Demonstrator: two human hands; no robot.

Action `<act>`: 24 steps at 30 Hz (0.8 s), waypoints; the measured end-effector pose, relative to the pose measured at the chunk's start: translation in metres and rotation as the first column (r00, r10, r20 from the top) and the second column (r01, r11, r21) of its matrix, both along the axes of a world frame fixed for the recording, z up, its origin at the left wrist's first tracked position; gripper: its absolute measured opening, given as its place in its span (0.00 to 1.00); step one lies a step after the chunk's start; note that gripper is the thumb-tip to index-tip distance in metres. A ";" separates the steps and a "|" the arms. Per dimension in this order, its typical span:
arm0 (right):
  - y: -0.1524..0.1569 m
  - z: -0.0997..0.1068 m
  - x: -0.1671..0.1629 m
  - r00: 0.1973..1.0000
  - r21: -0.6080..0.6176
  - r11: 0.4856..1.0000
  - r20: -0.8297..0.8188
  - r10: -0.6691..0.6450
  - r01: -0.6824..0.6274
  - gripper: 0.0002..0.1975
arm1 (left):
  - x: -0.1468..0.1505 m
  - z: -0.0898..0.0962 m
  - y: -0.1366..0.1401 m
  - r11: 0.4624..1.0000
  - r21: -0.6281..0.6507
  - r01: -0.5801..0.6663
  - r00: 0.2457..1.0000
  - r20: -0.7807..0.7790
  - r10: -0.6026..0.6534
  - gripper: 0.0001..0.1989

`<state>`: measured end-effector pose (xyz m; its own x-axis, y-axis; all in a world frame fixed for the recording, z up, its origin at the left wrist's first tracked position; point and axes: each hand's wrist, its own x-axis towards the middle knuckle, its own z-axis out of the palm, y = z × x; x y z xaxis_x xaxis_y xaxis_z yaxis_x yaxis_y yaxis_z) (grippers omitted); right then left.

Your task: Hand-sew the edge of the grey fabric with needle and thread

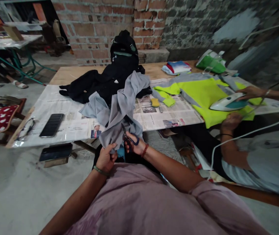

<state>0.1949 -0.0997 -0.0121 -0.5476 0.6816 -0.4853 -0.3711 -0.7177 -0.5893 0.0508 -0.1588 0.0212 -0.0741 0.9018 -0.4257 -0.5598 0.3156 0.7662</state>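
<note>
A light grey garment lies crumpled over the near table edge and hangs down toward my lap. My left hand is closed, pinching the lower end of that cloth. In my right hand is a pair of scissors with dark handles, its blades pointing up and away beside the fabric. Whether the blades touch the cloth I cannot tell. Behind the grey garment, a black garment is spread on the table.
A black backpack stands at the table's back. Newspaper covers much of the tabletop, with a phone, glasses and a yellow sponge. At right, a co-worker presses a neon-yellow garment with an iron; its white cord loops nearby.
</note>
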 end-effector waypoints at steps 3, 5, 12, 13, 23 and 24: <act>0.001 -0.001 0.000 0.999 -0.005 1.000 -0.032 0.016 -0.016 0.20 | 0.000 0.001 0.000 1.000 -0.008 0.010 1.000 0.006 -0.009 0.16; 0.005 0.000 0.000 0.996 -0.035 0.998 -0.077 0.054 -0.057 0.22 | 0.002 0.002 0.000 0.999 -0.005 0.036 0.999 0.008 -0.036 0.15; 0.018 -0.004 -0.002 0.997 0.008 0.998 -0.033 0.065 -0.065 0.22 | 0.001 0.003 -0.002 1.000 0.005 0.023 1.000 0.008 -0.023 0.15; 0.017 -0.006 -0.002 0.999 0.020 0.999 -0.008 0.042 -0.042 0.21 | 0.000 0.003 -0.002 1.000 0.004 0.015 1.000 0.009 -0.015 0.15; 0.027 -0.009 -0.002 0.993 0.029 0.998 -0.106 0.050 -0.047 0.22 | 0.001 0.007 -0.003 0.999 0.024 0.041 0.999 0.021 -0.041 0.14; 0.029 -0.009 -0.002 0.993 0.026 0.999 -0.109 0.042 -0.040 0.22 | 0.001 0.006 -0.004 0.999 0.025 0.046 0.999 0.024 -0.047 0.14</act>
